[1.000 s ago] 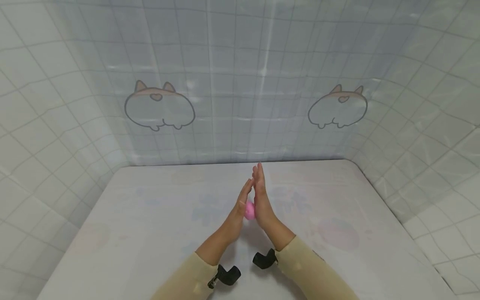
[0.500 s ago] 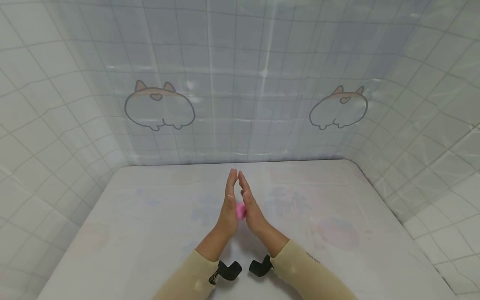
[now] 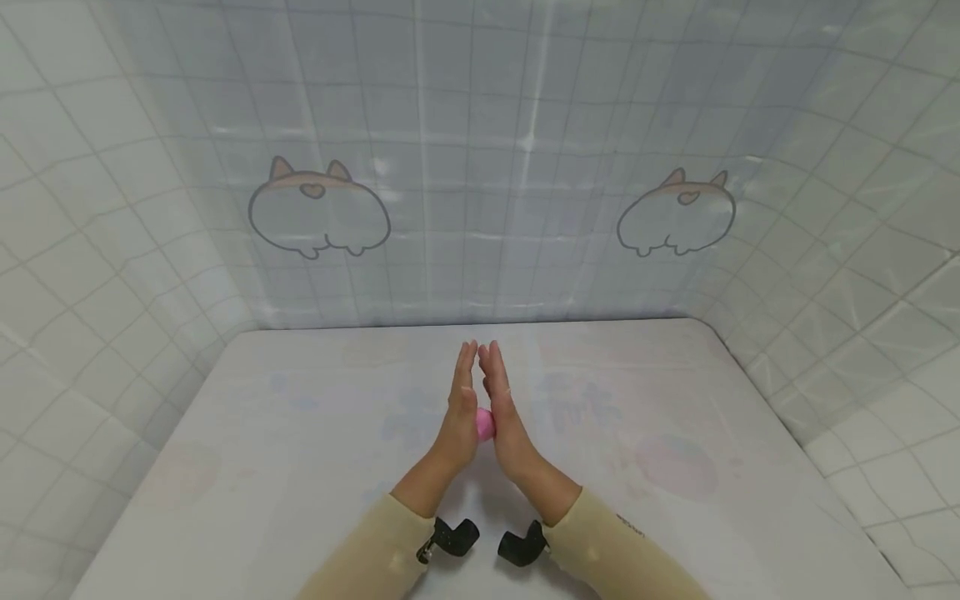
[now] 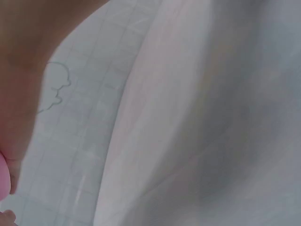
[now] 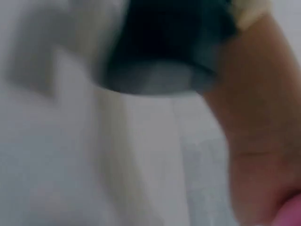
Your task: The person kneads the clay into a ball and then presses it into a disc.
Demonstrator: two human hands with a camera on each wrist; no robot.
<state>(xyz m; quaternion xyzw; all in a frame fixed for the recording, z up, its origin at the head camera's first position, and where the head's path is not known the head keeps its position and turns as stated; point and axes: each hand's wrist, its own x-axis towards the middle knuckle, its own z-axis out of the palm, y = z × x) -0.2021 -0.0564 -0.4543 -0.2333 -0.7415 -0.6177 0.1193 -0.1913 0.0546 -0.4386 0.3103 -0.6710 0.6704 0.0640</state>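
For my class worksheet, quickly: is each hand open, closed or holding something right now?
Left hand: open, fingers straight, palm against a rounded pink lump of unclear material.
Right hand: open, fingers straight, palm against the lump's other side.

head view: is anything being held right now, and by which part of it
A rounded pink piece is held by its two opposite sides, pressed between the left hand and the right hand.
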